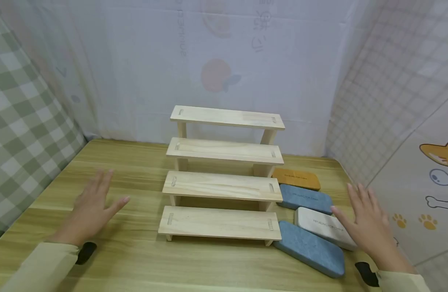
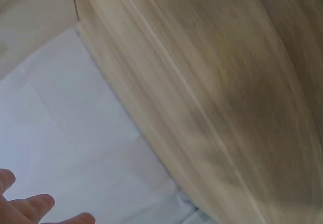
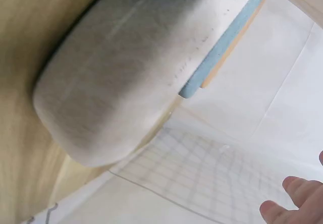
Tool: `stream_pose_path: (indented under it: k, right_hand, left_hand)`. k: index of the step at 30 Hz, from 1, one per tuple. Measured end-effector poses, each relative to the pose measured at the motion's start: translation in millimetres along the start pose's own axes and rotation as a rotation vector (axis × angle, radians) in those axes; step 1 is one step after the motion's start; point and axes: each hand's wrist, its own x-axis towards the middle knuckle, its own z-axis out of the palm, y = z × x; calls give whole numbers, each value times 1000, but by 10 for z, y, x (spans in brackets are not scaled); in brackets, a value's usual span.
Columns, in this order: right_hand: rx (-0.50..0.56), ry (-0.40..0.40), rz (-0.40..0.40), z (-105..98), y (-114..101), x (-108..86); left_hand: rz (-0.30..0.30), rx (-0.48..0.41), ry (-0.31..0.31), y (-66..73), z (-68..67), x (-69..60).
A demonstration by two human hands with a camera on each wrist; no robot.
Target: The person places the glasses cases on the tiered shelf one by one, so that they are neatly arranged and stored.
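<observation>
Over the left part of the table my left hand (image 1: pixel 91 207) hovers with fingers extended, holding nothing. On the other side my right hand (image 1: pixel 370 223), fingers spread and holding nothing, is beside a white case (image 1: pixel 324 227). Two blue cases, a nearer one (image 1: pixel 311 248) and a farther one (image 1: pixel 306 198), lie on either side of it. An orange case (image 1: pixel 296 179) lies at the back of this row. Between the hands stands a pale wooden rack (image 1: pixel 220 223) with several stepped shelves. In the right wrist view the white case (image 3: pixel 116 77) fills much of the picture.
The wood-grain table (image 1: pixel 132 251) carries everything. A white printed curtain (image 1: pixel 143 73) hangs behind it. Green checked cloth (image 1: pixel 23 93) borders the left side, and a patterned sheet with paw prints (image 1: pixel 410 194) borders the right.
</observation>
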Motion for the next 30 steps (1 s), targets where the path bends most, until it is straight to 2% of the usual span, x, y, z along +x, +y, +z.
stream_pose_path:
  k: [6, 9, 14, 17, 22, 25, 30]
  right_hand:
    - [175, -20, 1, 65, 68, -126]
    - [262, -29, -7, 83, 78, -178]
    - [387, -105, 67, 71, 72, -272]
    - [455, -119, 92, 97, 76, -337]
    - [459, -30, 41, 214, 101, -448]
    - [451, 37, 3, 284, 131, -508]
    - [459, 50, 9, 335, 153, -581]
  left_hand:
    - [-2, -248, -46, 91, 75, 2]
    - [-24, -322, -73, 137, 136, 4]
    - [-79, -422, -148, 223, 216, 12]
    - [-87, -513, -176, 252, 253, 26]
    - [-108, -664, -215, 290, 302, 47]
    - [-154, -758, -257, 326, 332, 45]
    - [-232, -857, -314, 351, 377, 38]
